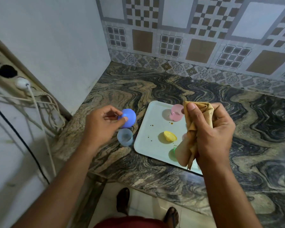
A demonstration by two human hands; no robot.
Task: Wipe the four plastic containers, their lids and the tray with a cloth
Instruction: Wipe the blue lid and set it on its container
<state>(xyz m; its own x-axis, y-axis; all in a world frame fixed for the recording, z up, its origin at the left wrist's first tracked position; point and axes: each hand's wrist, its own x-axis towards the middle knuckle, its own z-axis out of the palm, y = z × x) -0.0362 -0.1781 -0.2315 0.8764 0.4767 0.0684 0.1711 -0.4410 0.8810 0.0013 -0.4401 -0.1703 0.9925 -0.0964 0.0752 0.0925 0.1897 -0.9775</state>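
Observation:
My left hand (101, 125) pinches a blue lid (128, 117) by its knob, above a pale blue container (125, 137) that stands on the counter left of the tray. My right hand (211, 132) grips a bunched tan cloth (193, 129) over the right part of the white tray (148, 139). On the tray stand a pink container (176, 112), a yellow lid (170, 136) and a green piece (172, 154) half hidden by the cloth. Brown crumbs dot the tray.
The marbled stone counter (171, 89) meets a white wall on the left and a patterned tile backsplash (187, 38) behind. A socket board with plugged cables (23, 89) hangs at the far left. The counter's front edge runs below the tray, with my feet on the floor underneath.

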